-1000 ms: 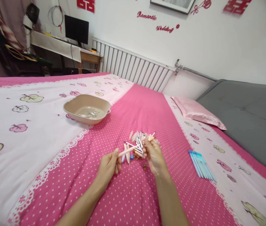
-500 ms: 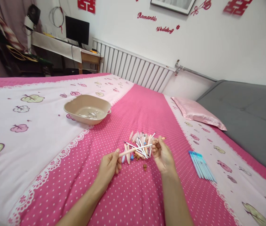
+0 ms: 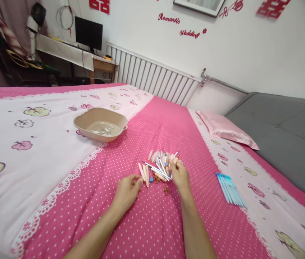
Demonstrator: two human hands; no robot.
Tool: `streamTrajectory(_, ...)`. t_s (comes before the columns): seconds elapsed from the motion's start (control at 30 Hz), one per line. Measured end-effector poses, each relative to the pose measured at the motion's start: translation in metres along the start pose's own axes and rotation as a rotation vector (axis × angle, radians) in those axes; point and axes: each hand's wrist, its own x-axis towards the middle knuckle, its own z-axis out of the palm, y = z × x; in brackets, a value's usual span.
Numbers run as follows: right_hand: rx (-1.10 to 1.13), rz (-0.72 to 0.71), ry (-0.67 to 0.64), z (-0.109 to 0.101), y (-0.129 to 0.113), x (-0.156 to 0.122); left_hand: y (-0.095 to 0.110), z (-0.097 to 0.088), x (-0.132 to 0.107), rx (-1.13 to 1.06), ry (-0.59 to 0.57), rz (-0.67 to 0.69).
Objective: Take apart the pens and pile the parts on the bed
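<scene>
A small heap of pen parts lies on the pink dotted bedspread: white pen refills (image 3: 160, 172), pale pink pen barrels (image 3: 146, 175) and small brown pieces (image 3: 156, 177). My left hand (image 3: 128, 189) is at the heap's left side, thumb and fingers drawn together by the barrels' lower ends; what they hold, if anything, is hidden. On the right side, my right hand (image 3: 180, 176) reaches into the heap with its fingers pinched. Its own fingers cover whatever is between them. A blue piece (image 3: 151, 179) and a loose brown piece (image 3: 165, 190) lie between the hands.
A beige basin (image 3: 101, 124) with small white bits inside stands beyond the heap to the left. To the right lies a row of light blue pens (image 3: 231, 189). A pink pillow (image 3: 226, 130) rests against the grey headboard (image 3: 282, 133).
The pink barrel and white refill held between my hands have left my grasp; a barrel now lies beside the others at the left. My right hand has moved left and down onto the heap.
</scene>
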Motion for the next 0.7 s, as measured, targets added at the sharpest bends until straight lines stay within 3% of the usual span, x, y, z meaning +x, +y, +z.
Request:
streamTrajectory(0.1, -0.456, -0.089, 0.009, -0.004, -0.002, -0.002, 0.0, 0.0, -0.001, 0.157, -0.01, 0.078)
streamTrajectory(0.17, -0.557, -0.107, 0.033, -0.004, -0.003, -0.003, 0.001, 0.0, -0.002, 0.207, 0.017, 0.091)
streamTrajectory(0.47, -0.407, -0.232, 0.32, -0.004, 0.005, -0.014, 0.006, -0.001, -0.014, 0.251, 0.129, 0.274)
streamTrajectory(0.6, -0.511, -0.229, 0.393, -0.034, 0.031, -0.011, 0.007, -0.001, -0.014, 0.318, 0.133, 0.313)
streamTrajectory(0.7, -0.695, -0.076, 0.459, -0.078, 0.057, 0.0, 0.005, 0.0, -0.01, 0.356, 0.123, 0.329)
